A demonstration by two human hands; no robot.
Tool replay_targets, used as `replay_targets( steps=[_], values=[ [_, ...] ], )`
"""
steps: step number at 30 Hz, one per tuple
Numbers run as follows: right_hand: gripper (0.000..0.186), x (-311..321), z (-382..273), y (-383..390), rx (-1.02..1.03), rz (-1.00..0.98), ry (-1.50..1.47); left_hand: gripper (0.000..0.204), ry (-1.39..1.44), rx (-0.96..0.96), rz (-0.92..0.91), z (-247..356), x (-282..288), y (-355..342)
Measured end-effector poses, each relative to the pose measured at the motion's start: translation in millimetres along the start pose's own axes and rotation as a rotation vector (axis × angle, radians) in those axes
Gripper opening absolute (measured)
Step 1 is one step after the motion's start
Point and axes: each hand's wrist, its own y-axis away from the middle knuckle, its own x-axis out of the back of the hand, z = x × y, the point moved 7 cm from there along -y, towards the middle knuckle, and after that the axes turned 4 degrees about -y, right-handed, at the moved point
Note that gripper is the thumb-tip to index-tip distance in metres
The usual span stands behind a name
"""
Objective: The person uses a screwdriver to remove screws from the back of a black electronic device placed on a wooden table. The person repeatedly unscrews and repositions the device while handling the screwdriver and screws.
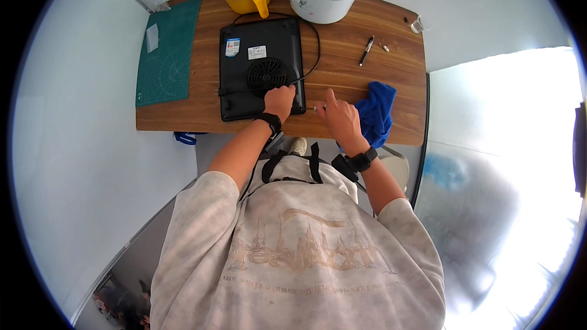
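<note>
A black flat appliance (251, 73) with a round vented fan (266, 74) and labels lies face down on the wooden table. My left hand (279, 101) rests on its lower right part, fingers curled near its black cord (315, 60). Just right of the appliance, my right hand (338, 116) pinches a small thin tool (316, 109), pointed at the appliance's side; the tool is mostly hidden, and my index finger sticks up. A blue cloth (376, 113) lies beside my right hand.
A green mat (168, 55) with a small pale item is at left. A yellow pot (241, 3) and a white lidded cooker (324, 6) stand at the back. A pen (366, 52), small bits and a clear container (417, 24) are at right, with white walls around.
</note>
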Motion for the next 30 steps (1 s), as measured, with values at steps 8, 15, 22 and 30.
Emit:
replay_targets(
  steps=[8,15,22,30],
  values=[
    [0.034,7.6,-11.2,-2.0,0.161,0.013,-0.281,0.024,0.005,-0.02,0.046,-1.0,-3.6,-1.0],
    [0.026,2.8,-13.2,-5.0,0.051,-0.089,0.1,0.029,-0.005,-0.004,0.016,-3.0,-7.3,-2.2],
    [0.025,11.7,-25.7,-1.7,0.239,0.089,-0.178,0.029,0.021,0.004,0.035,-2.8,-3.9,-0.8],
    [0.026,2.4,-8.0,14.3,-0.014,-0.184,-0.128,0.029,0.029,0.011,0.007,-4.8,-6.7,-1.2]
  ],
)
